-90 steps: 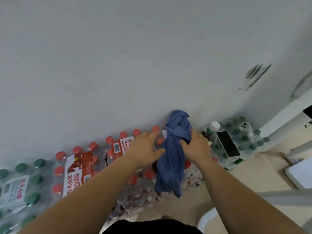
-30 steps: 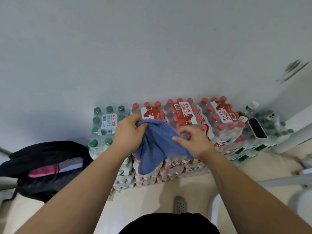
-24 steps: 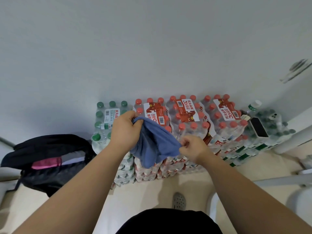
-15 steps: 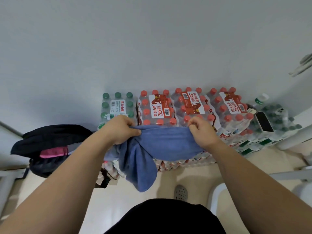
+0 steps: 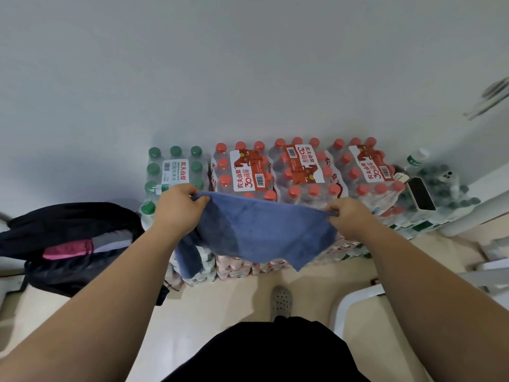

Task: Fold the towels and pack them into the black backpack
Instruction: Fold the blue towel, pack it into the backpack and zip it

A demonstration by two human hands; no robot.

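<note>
Grip: we see left hand [image 5: 179,208], right hand [image 5: 348,217] pinching blue towel [image 5: 261,232] corners.
Risk: we expect the trailing left end to skew the fold.

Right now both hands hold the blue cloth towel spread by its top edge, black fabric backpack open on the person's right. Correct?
No. The head view shows the open black fabric backpack on the person's left, not right. The rest holds: left hand and right hand hold the blue cloth towel spread by its top edge.

I see towel [image 5: 261,230] plain blue | backpack [image 5: 66,224] black, pink inside | bottle caps [image 5: 294,191] red, others [image 5: 153,169] green | floor [image 5: 220,304] beige
</note>
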